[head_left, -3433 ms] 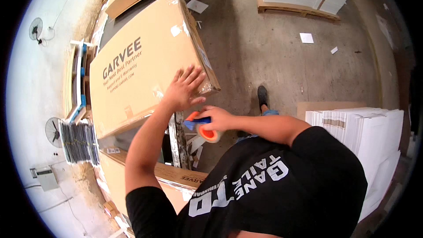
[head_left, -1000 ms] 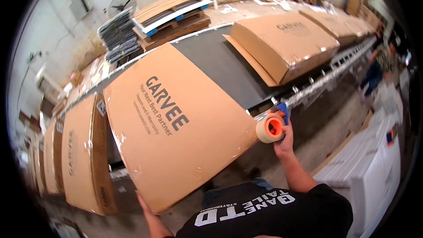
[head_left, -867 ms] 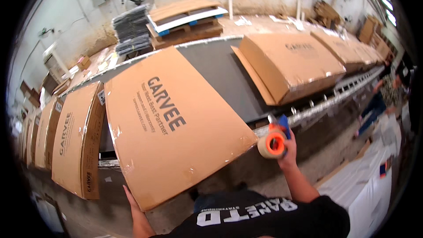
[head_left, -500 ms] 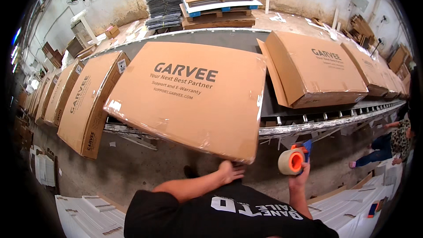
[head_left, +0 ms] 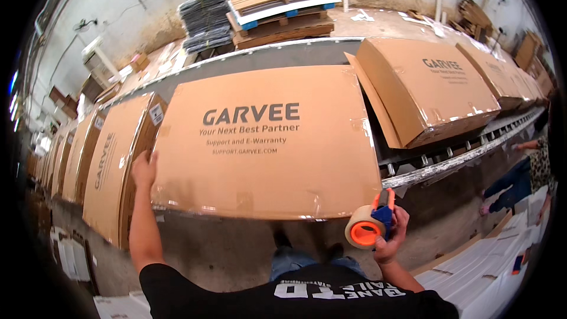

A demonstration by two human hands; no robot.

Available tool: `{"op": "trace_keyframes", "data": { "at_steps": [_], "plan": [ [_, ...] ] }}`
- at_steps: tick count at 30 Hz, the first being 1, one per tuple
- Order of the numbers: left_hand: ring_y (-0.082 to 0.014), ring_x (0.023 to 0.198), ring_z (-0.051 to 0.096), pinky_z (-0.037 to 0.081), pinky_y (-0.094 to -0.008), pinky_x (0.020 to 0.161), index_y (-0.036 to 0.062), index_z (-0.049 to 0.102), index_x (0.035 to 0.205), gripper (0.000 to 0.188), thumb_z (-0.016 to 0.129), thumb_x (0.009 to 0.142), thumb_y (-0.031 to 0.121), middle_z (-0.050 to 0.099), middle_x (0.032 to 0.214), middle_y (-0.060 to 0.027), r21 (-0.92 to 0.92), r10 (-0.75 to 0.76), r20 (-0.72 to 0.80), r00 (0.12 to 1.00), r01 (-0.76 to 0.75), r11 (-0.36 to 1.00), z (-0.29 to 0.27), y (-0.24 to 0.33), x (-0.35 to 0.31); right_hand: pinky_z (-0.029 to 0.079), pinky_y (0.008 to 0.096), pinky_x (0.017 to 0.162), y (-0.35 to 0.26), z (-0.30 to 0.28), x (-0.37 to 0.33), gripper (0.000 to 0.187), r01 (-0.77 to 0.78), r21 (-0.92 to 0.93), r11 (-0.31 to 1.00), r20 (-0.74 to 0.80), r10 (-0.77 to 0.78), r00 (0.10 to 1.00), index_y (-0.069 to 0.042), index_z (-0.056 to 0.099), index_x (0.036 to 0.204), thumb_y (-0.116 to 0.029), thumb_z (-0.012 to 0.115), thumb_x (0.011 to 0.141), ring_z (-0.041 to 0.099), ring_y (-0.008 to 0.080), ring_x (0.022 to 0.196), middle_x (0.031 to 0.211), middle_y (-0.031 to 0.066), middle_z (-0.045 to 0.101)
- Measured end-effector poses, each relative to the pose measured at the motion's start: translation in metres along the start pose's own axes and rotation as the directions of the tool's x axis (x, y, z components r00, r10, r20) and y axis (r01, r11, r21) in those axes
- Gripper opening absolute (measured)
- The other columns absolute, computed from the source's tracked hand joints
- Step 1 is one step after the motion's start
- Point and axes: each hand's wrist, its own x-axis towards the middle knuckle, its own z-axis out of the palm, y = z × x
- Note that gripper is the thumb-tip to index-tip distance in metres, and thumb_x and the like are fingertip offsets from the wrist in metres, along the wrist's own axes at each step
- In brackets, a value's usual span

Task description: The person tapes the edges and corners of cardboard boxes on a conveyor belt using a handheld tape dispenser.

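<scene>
We touch the carton's (head_left: 254,180) left edge, left hand (head_left: 144,170) half-open; near its right corner, our right hand (head_left: 394,235) grips a tape dispenser (head_left: 358,228).

Wears black shirt (head_left: 207,292) at six o'clock, short-sleeved, printed with white block letters (head_left: 293,289) of mixed size. Also wears blue jeans (head_left: 287,261) nearer the centre, same direction, and dark shoes (head_left: 282,239) beyond.

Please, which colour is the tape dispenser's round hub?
The hub is orange; the head view shows it.
</scene>
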Motion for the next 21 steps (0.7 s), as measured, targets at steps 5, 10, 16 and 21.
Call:
{"op": "trace_keyframes", "data": {
  "at_steps": [5, 10, 16, 21],
  "plan": [
    [-0.0418, 0.131, 0.049, 0.038, -0.0528, 0.109, -0.0015, 0.048, 0.142, 0.091, 0.036, 0.093, 0.074, 0.052, 0.142, -0.0236, 0.240, -0.397, 0.234, 0.888, 0.343, 0.908, 0.113, -0.060, 0.041, 0.042, 0.0447, 0.104, 0.036, 0.030, 0.006, 0.073, 0.051, -0.115, 0.992, 0.032, -0.047, 0.998, -0.004, 0.045, 0.140, -0.036, 0.065, 0.078, 0.048, 0.0319, 0.124, 0.135, 0.0197, 0.041],
    [-0.0409, 0.131, 0.045, 0.036, -0.0525, 0.109, -0.0016, 0.053, 0.135, 0.086, 0.037, 0.094, 0.072, 0.054, 0.139, -0.0227, 0.241, -0.445, -0.001, 0.895, 0.432, 0.869, 0.101, -0.066, 0.001, 0.043, 0.0451, 0.102, 0.057, 0.038, 0.035, 0.076, -0.030, 0.092, 0.995, 0.021, 0.028, 0.999, -0.003, 0.045, 0.139, -0.042, 0.058, 0.076, 0.050, 0.0309, 0.120, 0.134, 0.0179, 0.041],
    [-0.0419, 0.122, 0.050, 0.039, -0.0528, 0.104, -0.0046, 0.057, 0.124, 0.069, 0.046, 0.097, 0.058, 0.059, 0.128, -0.0254, 0.164, -0.599, -0.060, 0.798, 0.600, 0.783, 0.070, -0.053, -0.121, 0.036, 0.0437, 0.110, 0.110, 0.016, 0.119, 0.077, -0.055, 0.225, 0.973, 0.038, 0.048, 0.998, 0.002, 0.042, 0.140, -0.037, 0.056, 0.074, 0.049, 0.0290, 0.126, 0.136, 0.0172, 0.048],
    [-0.0457, 0.110, 0.054, 0.042, -0.0523, 0.098, -0.0070, 0.059, 0.107, 0.065, 0.049, 0.098, 0.057, 0.062, 0.110, -0.0275, 0.292, -0.583, -0.336, 0.740, 0.670, 0.683, 0.070, -0.030, -0.286, 0.035, 0.0406, 0.111, 0.186, 0.024, 0.222, 0.071, -0.089, 0.325, 0.941, 0.010, 0.091, 0.996, 0.002, 0.041, 0.141, -0.023, 0.052, 0.076, 0.047, 0.0280, 0.128, 0.138, 0.0150, 0.047]
  ]
}}
